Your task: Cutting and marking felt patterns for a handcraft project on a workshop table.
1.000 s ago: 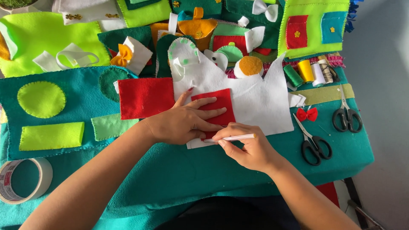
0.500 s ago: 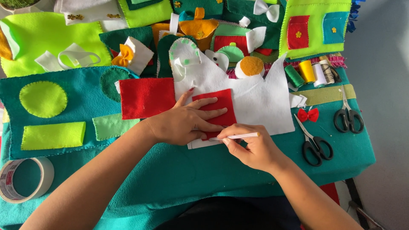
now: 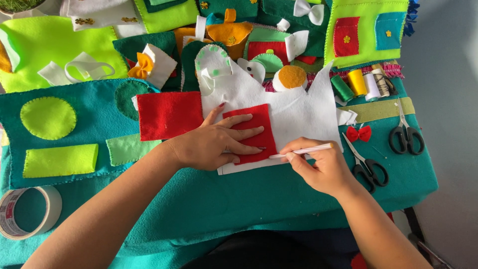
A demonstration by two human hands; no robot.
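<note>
My left hand (image 3: 214,142) lies flat with fingers spread on a small red felt rectangle (image 3: 259,124), pressing it onto a white felt sheet (image 3: 298,112). My right hand (image 3: 321,167) grips a thin white pencil (image 3: 301,151) whose tip touches the lower right corner of the red rectangle. A larger red felt square (image 3: 167,114) lies just left of my left hand, partly over a teal felt panel (image 3: 99,119) with lime shapes.
Two pairs of black scissors (image 3: 368,167) (image 3: 406,134) and a red bow (image 3: 358,133) lie at the right. Thread spools (image 3: 361,83) stand behind them. A tape roll (image 3: 27,211) sits at the front left. Many felt pieces cover the back of the teal table (image 3: 224,204).
My right hand with the pencil has shifted slightly right along the lower edge of the small red rectangle. My left hand stays pressed on it.
</note>
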